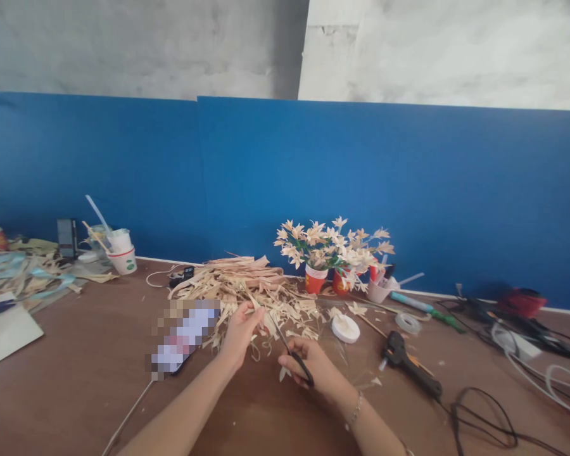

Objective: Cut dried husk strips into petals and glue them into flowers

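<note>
My right hand [308, 364] grips a pair of scissors [300, 367] with dark handles, its blades pointing up and to the left. My left hand [241, 332] is closed in a pinch on a pale strip of dried husk [251, 296], close to the scissor tips. Whether the blades touch the strip I cannot tell. Just beyond both hands lies a heap of pale husk strips and cut scraps [237, 275]. A small pale petal-like piece [284, 373] shows beside my right fingers.
Pale handmade flowers [313, 240] stand in red paper cups [316, 280] by the blue partition [384, 164]. A phone [185, 339] with a cable lies left. To the right are a white round lid [345, 329], tape roll [408, 323], black glue gun [408, 364] and tangled cords.
</note>
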### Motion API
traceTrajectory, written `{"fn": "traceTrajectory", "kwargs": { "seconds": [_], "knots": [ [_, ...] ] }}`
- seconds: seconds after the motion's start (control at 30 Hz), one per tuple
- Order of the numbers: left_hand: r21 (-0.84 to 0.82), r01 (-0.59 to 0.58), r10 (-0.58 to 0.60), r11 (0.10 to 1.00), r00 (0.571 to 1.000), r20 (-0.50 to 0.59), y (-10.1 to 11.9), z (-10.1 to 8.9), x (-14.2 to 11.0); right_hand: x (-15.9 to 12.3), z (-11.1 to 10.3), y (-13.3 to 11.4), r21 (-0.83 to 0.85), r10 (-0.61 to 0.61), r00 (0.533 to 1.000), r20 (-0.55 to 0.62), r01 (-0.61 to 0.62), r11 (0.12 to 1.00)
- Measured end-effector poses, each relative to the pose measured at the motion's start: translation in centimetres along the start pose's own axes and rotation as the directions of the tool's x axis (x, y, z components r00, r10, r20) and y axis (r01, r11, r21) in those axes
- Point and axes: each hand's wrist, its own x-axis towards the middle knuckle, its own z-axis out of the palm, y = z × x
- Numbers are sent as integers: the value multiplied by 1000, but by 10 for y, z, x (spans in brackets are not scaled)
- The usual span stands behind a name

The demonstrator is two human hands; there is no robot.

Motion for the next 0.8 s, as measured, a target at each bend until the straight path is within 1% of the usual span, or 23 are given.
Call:
{"fn": "traceTrajectory", "kwargs": {
  "seconds": [0.1, 0.23, 0.37, 0.5, 0.67, 0.8],
  "knots": [
    [34, -10, 10, 999, 1000, 10, 2, -2, 1, 0, -1, 1, 16, 15, 1000, -15, -14, 1000],
    [97, -4, 2, 995, 1000, 23, 3, -4, 4, -2, -2, 2, 20, 43, 999, 26, -44, 999],
    [173, 4, -15, 985, 998, 58, 1, -10, 8, -1, -5, 5, 5, 31, 998, 59, -31, 999],
    [235, 25, -45, 972, 996, 80, 2, -14, 10, -2, -7, 9, -22, 45, 996, 74, -43, 999],
    [290, 62, -84, 955, 994, 65, 9, -13, 7, -4, -7, 4, -72, 63, 994, 91, -56, 996],
    [338, 80, -95, 938, 995, 28, 13, -11, 5, -5, -8, 1, -115, 88, 991, 103, -76, 990]
  ]
}}
